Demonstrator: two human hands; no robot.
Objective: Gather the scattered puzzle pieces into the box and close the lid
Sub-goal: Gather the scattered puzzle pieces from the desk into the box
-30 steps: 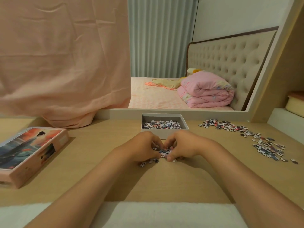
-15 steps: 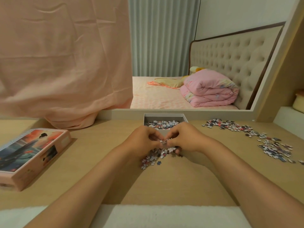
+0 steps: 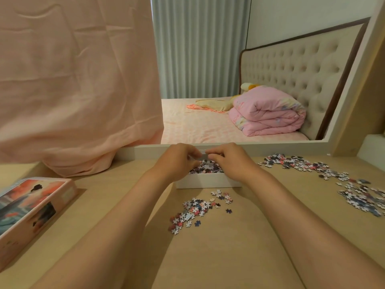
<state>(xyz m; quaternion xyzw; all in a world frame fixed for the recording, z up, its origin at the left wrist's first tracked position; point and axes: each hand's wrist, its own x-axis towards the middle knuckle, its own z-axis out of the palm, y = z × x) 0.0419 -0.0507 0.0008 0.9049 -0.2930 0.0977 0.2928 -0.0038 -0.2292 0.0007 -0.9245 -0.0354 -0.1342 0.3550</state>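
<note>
Item: handful carried from table [image 3: 208,251] up to box [image 3: 208,183].
Left hand [image 3: 177,161], right hand [image 3: 228,161] curled together over it; whether pieces are still held is unclear. Loose pieces [image 3: 195,209] remain; lid [image 3: 31,211] off.

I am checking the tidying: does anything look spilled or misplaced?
A small clump of puzzle pieces lies loose on the table before the white box; a longer trail spreads to its right. They belong inside.

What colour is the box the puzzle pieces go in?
The box is white, clearest in the head view.
</note>
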